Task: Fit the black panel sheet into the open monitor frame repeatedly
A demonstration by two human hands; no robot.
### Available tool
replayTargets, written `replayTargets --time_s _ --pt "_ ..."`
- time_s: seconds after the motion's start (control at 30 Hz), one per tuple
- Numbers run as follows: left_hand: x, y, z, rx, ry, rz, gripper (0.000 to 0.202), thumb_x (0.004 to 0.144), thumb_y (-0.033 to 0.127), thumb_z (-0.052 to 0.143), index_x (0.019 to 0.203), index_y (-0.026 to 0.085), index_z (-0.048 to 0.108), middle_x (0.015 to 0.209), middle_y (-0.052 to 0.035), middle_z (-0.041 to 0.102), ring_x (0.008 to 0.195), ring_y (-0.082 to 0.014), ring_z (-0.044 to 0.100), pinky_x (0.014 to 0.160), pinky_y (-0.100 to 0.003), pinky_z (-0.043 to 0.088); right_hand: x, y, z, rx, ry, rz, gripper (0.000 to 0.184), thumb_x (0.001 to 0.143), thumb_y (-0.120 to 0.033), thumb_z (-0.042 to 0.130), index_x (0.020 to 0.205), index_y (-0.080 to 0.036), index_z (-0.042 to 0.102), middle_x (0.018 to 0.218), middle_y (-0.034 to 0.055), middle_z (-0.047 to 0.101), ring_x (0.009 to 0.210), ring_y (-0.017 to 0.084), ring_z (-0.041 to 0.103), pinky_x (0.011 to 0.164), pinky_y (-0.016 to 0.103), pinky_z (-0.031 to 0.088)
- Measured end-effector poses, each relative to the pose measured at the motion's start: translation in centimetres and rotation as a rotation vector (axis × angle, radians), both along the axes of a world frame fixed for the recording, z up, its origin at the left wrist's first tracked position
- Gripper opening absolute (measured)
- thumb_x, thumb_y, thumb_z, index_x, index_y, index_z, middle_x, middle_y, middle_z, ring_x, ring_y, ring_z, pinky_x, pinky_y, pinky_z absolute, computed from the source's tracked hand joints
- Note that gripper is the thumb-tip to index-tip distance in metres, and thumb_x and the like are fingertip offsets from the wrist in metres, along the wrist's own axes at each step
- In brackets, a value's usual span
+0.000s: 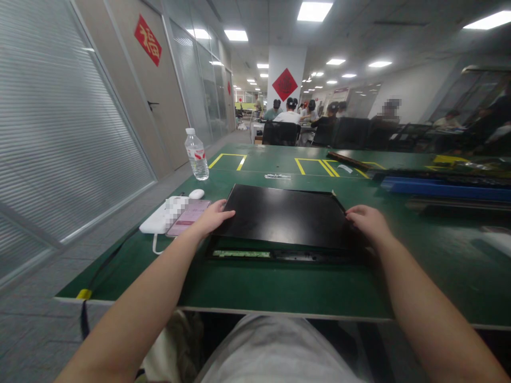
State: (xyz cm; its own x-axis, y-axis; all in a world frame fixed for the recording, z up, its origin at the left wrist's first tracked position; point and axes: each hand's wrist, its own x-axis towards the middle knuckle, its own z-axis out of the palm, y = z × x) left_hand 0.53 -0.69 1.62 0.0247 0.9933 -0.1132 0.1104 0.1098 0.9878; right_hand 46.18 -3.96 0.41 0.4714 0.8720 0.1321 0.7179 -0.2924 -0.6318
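Note:
A flat, glossy black display panel point(285, 215) spans the space between my hands. My left hand point(213, 217) grips its left edge, thumb on top and fingers mostly hidden behind the rim. At the right edge, my right hand point(369, 222) pinches the panel's side between thumb and fingers. The near edge of the panel is above a black frame point(293, 256), whose front strip shows. A narrow green circuit board point(241, 254) lies in that strip's left half. The panel covers the rest of the frame.
Left of the panel lie a phone point(189, 217), a white power bank point(154, 217) with a cable, and a white oval case point(197, 194). A water bottle point(196, 154) stands behind them. Long blue and black strips point(435, 186) lie to the right. People sit in the background.

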Motion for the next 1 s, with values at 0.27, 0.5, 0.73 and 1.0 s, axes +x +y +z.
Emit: replayTargets --time_s 0.27,0.5,0.73,1.0 --pt "-0.5 0.7 -1.1 0.1 0.106 -0.06 0.054 0.072 0.022 0.077 0.124 0.016 0.062 0.112 -0.011 0.075 0.103 -0.0284 0.071 0.089 -0.037 0.056 0.2 -0.1 -0.1 -0.012 0.027 -0.004 0.023 0.068 -0.026 0.061 0.086 -0.02 0.074 0.068 0.0041 0.07 0.061 0.018 0.063 0.059 0.028 0.044" --pt "-0.5 0.5 -0.8 0.125 0.108 -0.077 0.05 0.069 0.024 0.08 0.116 0.017 0.066 0.111 -0.0098 0.075 0.106 -0.0289 0.07 0.09 -0.037 0.056 0.0 -0.3 0.1 -0.01 0.013 0.004 0.023 0.069 -0.026 0.061 0.087 -0.02 0.074 0.068 0.0038 0.07 0.06 0.017 0.064 0.061 0.028 0.046" --pt "-0.2 0.0 -0.3 0.088 0.065 -0.058 0.046 0.068 0.019 0.081 0.112 0.018 0.068 0.102 -0.0096 0.076 0.098 -0.0282 0.072 0.083 -0.035 0.058 -0.4 -0.5 0.6 -0.033 -0.002 -0.009 0.02 0.069 -0.025 0.062 0.085 -0.02 0.074 0.069 0.0039 0.071 0.058 0.017 0.063 0.061 0.028 0.046" --pt "0.3 -0.3 0.2 0.089 0.084 -0.019 0.048 0.071 0.014 0.078 0.117 0.015 0.065 0.092 -0.0075 0.077 0.093 -0.0274 0.074 0.081 -0.035 0.059 0.2 -0.1 0.2 -0.053 -0.022 0.019 0.021 0.071 -0.026 0.061 0.087 -0.02 0.074 0.068 0.0036 0.07 0.059 0.017 0.064 0.062 0.029 0.046"
